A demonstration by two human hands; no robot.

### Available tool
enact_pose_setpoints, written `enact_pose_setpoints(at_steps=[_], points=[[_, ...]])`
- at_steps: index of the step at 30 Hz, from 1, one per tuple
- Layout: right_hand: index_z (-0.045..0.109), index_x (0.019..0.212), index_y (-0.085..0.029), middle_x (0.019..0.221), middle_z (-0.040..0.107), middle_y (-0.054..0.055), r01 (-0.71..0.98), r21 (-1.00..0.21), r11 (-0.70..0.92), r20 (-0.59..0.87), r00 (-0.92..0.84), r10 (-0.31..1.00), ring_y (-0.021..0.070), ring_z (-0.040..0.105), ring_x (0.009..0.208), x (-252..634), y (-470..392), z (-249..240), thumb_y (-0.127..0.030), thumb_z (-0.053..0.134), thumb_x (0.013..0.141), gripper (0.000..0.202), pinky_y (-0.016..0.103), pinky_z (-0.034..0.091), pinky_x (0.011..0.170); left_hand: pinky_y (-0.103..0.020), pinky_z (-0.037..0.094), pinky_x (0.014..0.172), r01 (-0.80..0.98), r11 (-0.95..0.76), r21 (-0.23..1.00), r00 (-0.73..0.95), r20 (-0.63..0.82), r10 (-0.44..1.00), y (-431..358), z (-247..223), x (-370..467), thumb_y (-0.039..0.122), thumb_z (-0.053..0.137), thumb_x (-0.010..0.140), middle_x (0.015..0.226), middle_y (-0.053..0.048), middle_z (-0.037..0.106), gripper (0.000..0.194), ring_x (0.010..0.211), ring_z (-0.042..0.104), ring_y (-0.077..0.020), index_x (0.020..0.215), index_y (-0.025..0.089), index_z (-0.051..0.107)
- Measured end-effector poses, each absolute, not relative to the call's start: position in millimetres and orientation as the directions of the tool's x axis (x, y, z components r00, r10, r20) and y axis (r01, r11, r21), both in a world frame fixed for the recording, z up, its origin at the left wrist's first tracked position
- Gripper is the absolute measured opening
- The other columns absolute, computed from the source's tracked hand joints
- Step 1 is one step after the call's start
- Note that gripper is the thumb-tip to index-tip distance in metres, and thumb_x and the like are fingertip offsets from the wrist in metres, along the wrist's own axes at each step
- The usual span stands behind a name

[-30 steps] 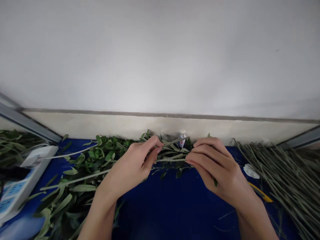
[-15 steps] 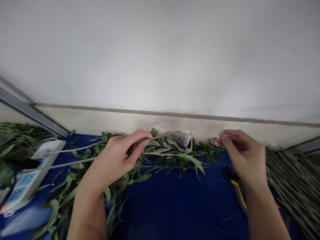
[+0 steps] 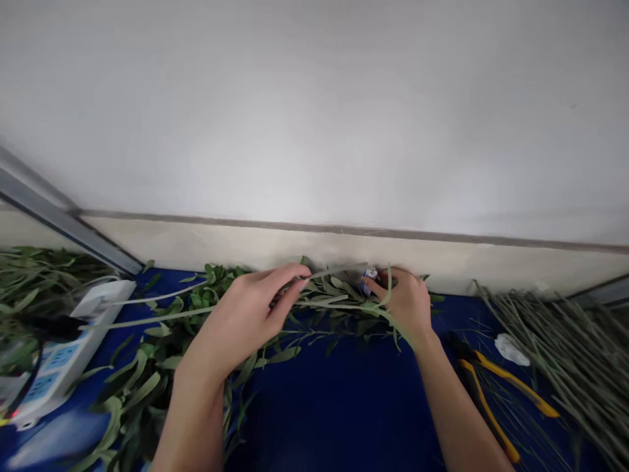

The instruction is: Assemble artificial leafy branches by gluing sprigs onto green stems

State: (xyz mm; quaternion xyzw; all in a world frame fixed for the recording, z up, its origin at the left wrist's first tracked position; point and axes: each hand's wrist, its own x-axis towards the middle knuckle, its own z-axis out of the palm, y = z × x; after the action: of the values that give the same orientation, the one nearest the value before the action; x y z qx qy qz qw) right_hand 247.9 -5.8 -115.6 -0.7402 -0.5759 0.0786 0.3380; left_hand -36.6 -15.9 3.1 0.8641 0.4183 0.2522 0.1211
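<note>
My left hand (image 3: 255,305) is closed, with thumb and index finger pinching a thin grey-green stem (image 3: 339,269) whose free end points right. My right hand (image 3: 407,305) is at a small white and blue tube (image 3: 369,278), thumb and fingers closed about it and partly covering it. A narrow green leaf (image 3: 390,285) shows in front of the right fingers. Beneath both hands, leafy green branches (image 3: 314,334) lie along the foot of the wall on a blue surface (image 3: 339,400).
Pliers with yellow handles (image 3: 515,380) lie open on the right beside a crumpled white scrap (image 3: 512,349). Bundled bare stems (image 3: 580,367) fill the far right. On the left sits a white power strip (image 3: 73,354) with plugs. A pale wall (image 3: 314,131) rises behind.
My right hand has moved left from near the pliers to the small tube and closed about it. My left hand keeps its pinch on the stem. The pliers are now more fully visible.
</note>
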Motion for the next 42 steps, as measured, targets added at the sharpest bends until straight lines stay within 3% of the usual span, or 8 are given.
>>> enact_pose_setpoints(at_steps=[7,15,21,26,29,33,38,42], points=[[0.071,0.065,-0.022,0.075,0.072,0.005,0.774,-0.632,-0.023,0.336,0.300,0.893,0.0217,0.064,0.067,246,0,-124,-0.046,0.075,0.083,0.030,0.032,0.039,0.061,-0.021,0.040,0.056,0.622,-0.688,0.373,0.583,0.365,0.726,-15,0,-34,0.025,0.056,0.106,0.091,0.006,0.075,0.019,0.054,0.057,-0.0062,0.122,0.029,0.066],[0.077,0.082,-0.020,0.075,0.066,0.001,0.655,-0.739,0.157,0.490,0.362,0.793,0.0145,0.047,0.060,255,-15,-91,-0.044,0.078,0.085,0.023,0.031,0.041,0.059,-0.021,0.045,0.059,0.571,-0.726,0.384,0.595,0.417,0.688,-15,-2,-30,0.024,0.061,0.104,0.108,0.003,0.078,0.018,0.062,0.064,-0.0068,0.120,0.028,0.070],[0.076,0.082,-0.020,0.079,0.068,0.003,0.444,-0.831,0.336,0.541,0.502,0.674,0.0163,0.055,0.069,269,-19,-80,-0.040,0.085,0.079,0.022,0.031,0.045,0.062,-0.021,0.046,0.057,0.551,-0.748,0.370,0.598,0.450,0.663,-16,-1,-29,0.023,0.063,0.102,0.108,0.004,0.078,0.018,0.058,0.062,-0.0063,0.118,0.028,0.071],[0.074,0.084,-0.022,0.074,0.069,0.002,0.043,-0.885,0.464,0.405,0.564,0.720,0.0188,0.067,0.070,275,-26,-66,-0.038,0.085,0.080,0.020,0.033,0.053,0.067,-0.023,0.047,0.060,0.541,-0.764,0.351,0.617,0.452,0.644,-18,-1,-28,0.024,0.062,0.103,0.106,0.002,0.078,0.018,0.057,0.062,-0.0072,0.119,0.028,0.071],[0.073,0.086,-0.022,0.072,0.070,0.001,-0.097,-0.889,0.447,0.325,0.554,0.767,0.0204,0.070,0.070,275,-32,-59,-0.038,0.085,0.081,0.021,0.033,0.055,0.065,-0.024,0.048,0.063,0.531,-0.774,0.345,0.637,0.440,0.633,-17,-1,-29,0.024,0.061,0.104,0.105,0.001,0.077,0.019,0.066,0.067,-0.0105,0.121,0.028,0.070],[0.072,0.089,-0.022,0.081,0.073,0.004,-0.130,-0.899,0.418,0.289,0.541,0.790,0.0225,0.073,0.081,276,-38,-55,-0.038,0.084,0.084,0.020,0.033,0.057,0.067,-0.025,0.049,0.064,0.525,-0.780,0.341,0.644,0.440,0.626,-17,-1,-29,0.023,0.059,0.104,0.105,0.000,0.077,0.019,0.071,0.070,-0.0127,0.121,0.027,0.069],[0.069,0.097,-0.025,0.097,0.071,0.004,-0.398,-0.890,0.224,0.120,0.270,0.955,0.0206,0.071,0.087,279,-46,-53,-0.037,0.078,0.090,0.017,0.035,0.057,0.078,-0.023,0.053,0.065,0.558,-0.737,0.383,0.574,0.463,0.675,-17,-1,-27,0.027,0.058,0.105,0.108,0.000,0.079,0.020,0.075,0.074,-0.0148,0.122,0.027,0.069],[0.067,0.097,-0.024,0.090,0.063,0.000,-0.558,-0.830,0.003,-0.015,0.027,1.000,0.0122,0.059,0.067,270,-48,-52,-0.023,0.084,0.080,0.023,0.028,0.052,0.064,-0.019,0.053,0.061,0.578,-0.677,0.455,0.495,0.464,0.734,-18,-1,-25,0.028,0.054,0.106,0.095,0.000,0.079,0.022,0.073,0.074,-0.0139,0.123,0.024,0.068]])
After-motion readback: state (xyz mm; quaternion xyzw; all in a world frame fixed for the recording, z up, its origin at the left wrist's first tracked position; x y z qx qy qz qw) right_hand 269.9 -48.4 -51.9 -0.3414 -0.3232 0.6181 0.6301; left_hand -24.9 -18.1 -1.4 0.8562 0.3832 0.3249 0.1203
